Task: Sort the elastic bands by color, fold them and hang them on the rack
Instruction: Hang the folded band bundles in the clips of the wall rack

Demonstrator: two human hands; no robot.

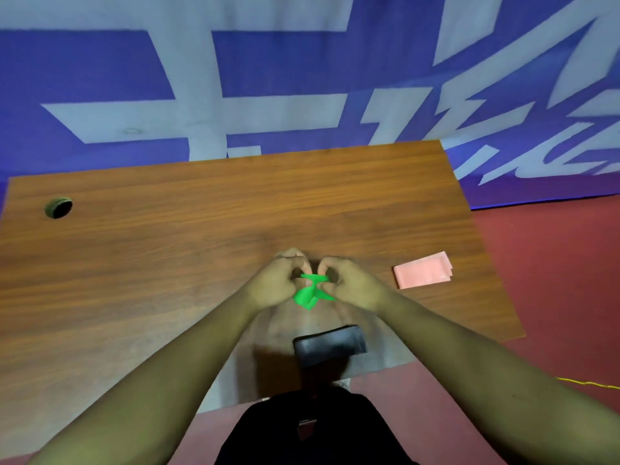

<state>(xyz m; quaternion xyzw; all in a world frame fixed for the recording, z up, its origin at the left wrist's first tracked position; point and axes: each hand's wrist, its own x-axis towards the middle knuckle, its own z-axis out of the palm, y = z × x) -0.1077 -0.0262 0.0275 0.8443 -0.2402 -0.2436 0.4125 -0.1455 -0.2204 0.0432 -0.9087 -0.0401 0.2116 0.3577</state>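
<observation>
Green band [310, 290] pinched between left grip [276, 281], right grip [355, 285].

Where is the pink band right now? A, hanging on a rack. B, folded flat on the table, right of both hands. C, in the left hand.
B: the pink band lies folded on the table, apart from the right hand, which pinches the green band.
</observation>
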